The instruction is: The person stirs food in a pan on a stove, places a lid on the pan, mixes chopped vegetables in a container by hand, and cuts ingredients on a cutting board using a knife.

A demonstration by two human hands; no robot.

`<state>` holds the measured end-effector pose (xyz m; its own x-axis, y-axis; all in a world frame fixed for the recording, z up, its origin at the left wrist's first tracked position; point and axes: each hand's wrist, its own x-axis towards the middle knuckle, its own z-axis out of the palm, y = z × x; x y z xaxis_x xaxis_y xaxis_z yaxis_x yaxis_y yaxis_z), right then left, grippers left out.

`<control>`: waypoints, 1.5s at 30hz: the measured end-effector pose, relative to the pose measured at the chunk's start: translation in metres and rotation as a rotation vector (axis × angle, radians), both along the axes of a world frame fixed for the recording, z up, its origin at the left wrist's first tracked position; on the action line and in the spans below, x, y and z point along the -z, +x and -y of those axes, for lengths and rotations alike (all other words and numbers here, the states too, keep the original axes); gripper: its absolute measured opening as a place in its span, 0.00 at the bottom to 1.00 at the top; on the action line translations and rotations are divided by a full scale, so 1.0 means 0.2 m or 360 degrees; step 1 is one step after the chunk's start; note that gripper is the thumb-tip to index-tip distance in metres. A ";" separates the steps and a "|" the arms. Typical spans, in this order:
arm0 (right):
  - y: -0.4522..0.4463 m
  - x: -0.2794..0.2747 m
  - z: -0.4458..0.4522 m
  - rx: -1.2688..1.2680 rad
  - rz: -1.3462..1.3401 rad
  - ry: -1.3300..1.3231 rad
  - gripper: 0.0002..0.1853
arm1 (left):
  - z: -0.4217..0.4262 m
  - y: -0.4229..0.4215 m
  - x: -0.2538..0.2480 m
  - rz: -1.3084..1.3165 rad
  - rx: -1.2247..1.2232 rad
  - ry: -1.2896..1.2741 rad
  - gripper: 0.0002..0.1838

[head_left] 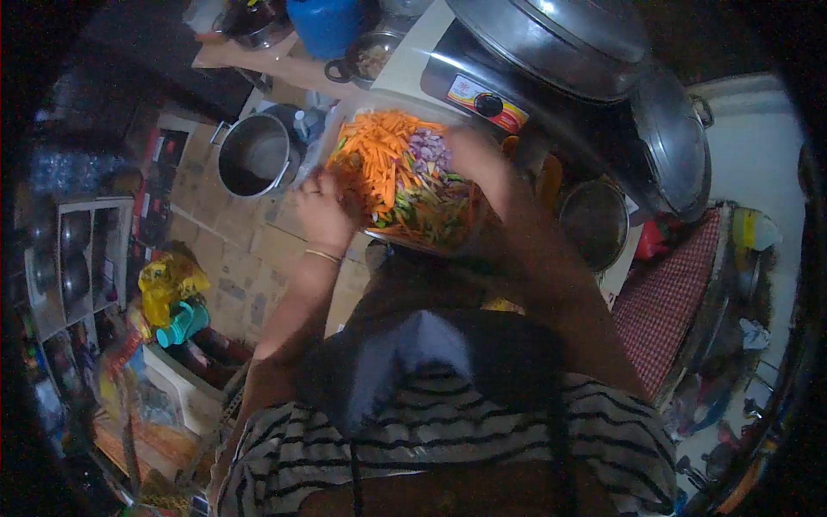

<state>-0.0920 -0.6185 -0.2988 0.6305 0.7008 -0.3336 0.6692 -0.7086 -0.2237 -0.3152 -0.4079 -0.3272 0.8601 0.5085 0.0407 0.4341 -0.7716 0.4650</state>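
In front of me is a wide, see-through container (pixel 351 110) filled with cut vegetables. Orange carrot strips (pixel 379 151) lie mostly on its left side. Chopped purple onion (pixel 428 150) is at the upper right, with green vegetable strips (pixel 431 202) below it. My left hand (pixel 332 205) is at the left side of the container, its fingers curled by the carrots; what they grip is unclear. My right hand (pixel 478 159) reaches over the right side near the onion, and its fingers are hidden from view.
A deep metal pot (pixel 254 153) stands at the left. A stove (pixel 461 65) with large lidded pans (pixel 560 43) is at the upper right. A blue container (pixel 326 26) and a small pan (pixel 375 59) are at the back. Another pot (pixel 594 222) stands right of my right forearm.
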 end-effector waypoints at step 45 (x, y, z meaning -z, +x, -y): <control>-0.14 0.26 0.12 0.0013 0.0029 0.0050 0.19 | 0.44 -0.06 -0.04 -0.0037 0.0609 0.0181 0.13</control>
